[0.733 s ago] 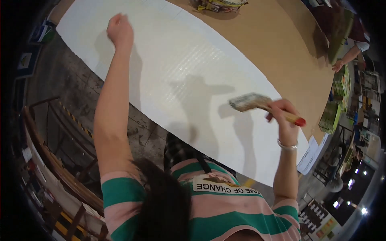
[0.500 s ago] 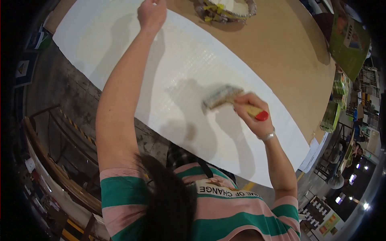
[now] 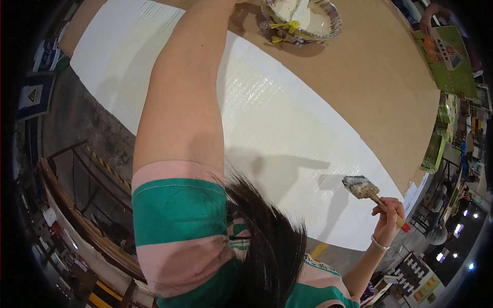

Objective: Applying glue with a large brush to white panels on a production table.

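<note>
My right hand (image 3: 389, 220) is wrapped round the wooden handle of a wide flat paintbrush (image 3: 363, 188) with a red handle end. The brush head is at the right part of a long white sheet (image 3: 287, 128), and I cannot tell whether the bristles touch it. Glossy wet streaks of a pale coating cover much of that sheet. My left arm (image 3: 190, 102) stretches across the sheet to the top edge, and the hand lies beyond the picture. A plastic-wrapped bowl (image 3: 336, 25) of creamy white paste, with a white stick-like thing in it, stands near that arm.
Beneath the white sheet lies a brown board (image 3: 354, 77) forming the work surface. At the far right another person's hand (image 3: 427, 19) is beside a green printed carton (image 3: 449, 61). A curved wooden rack (image 3: 77, 215) stands on the floor at the left.
My right hand has carried the brush rightward and toward me. My left arm has reached farther up, taking its hand out of the picture. My view has shifted slightly.
</note>
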`<state>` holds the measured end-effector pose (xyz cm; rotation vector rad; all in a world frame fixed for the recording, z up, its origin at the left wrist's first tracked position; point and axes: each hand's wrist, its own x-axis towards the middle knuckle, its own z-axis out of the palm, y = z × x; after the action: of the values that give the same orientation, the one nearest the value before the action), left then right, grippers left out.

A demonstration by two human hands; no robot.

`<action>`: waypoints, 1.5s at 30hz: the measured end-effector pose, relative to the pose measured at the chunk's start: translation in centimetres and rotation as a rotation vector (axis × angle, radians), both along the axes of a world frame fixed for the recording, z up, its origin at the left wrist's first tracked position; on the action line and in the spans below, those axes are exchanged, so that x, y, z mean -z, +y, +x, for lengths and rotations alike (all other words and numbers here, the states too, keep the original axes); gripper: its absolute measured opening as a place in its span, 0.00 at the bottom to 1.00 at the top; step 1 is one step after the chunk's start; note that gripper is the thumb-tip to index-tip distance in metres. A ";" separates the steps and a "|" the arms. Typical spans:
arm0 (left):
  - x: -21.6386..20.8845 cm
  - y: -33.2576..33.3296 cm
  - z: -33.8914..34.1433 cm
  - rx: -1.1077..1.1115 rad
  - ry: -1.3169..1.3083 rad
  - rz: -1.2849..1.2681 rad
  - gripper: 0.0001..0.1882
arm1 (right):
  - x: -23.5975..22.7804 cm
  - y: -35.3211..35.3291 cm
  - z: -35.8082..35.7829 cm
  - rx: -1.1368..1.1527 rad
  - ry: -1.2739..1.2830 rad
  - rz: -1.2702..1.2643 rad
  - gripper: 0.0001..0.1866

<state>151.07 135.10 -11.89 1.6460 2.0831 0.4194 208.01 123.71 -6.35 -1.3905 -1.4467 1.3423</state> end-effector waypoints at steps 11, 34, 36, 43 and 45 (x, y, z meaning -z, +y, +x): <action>10.3 -1.6 -2.5 -0.179 0.362 0.071 0.15 | 0.4 -1.5 -1.0 0.026 -0.011 0.152 0.10; 15.4 3.8 30.4 0.297 0.210 0.087 0.12 | 7.9 2.9 11.7 0.398 0.206 0.263 0.10; 16.8 4.8 34.0 0.322 0.250 0.112 0.13 | 9.6 6.5 13.4 0.380 0.270 0.204 0.12; 12.9 6.8 41.5 0.307 0.378 0.070 0.18 | 7.9 17.0 16.2 0.364 0.255 0.322 0.14; 12.5 6.7 42.2 0.253 0.398 0.038 0.22 | 8.5 19.3 15.3 0.369 0.194 0.369 0.15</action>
<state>193.27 141.77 -24.43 2.1235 2.0988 0.0491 223.26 143.02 -14.81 -1.1766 -1.1666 0.8955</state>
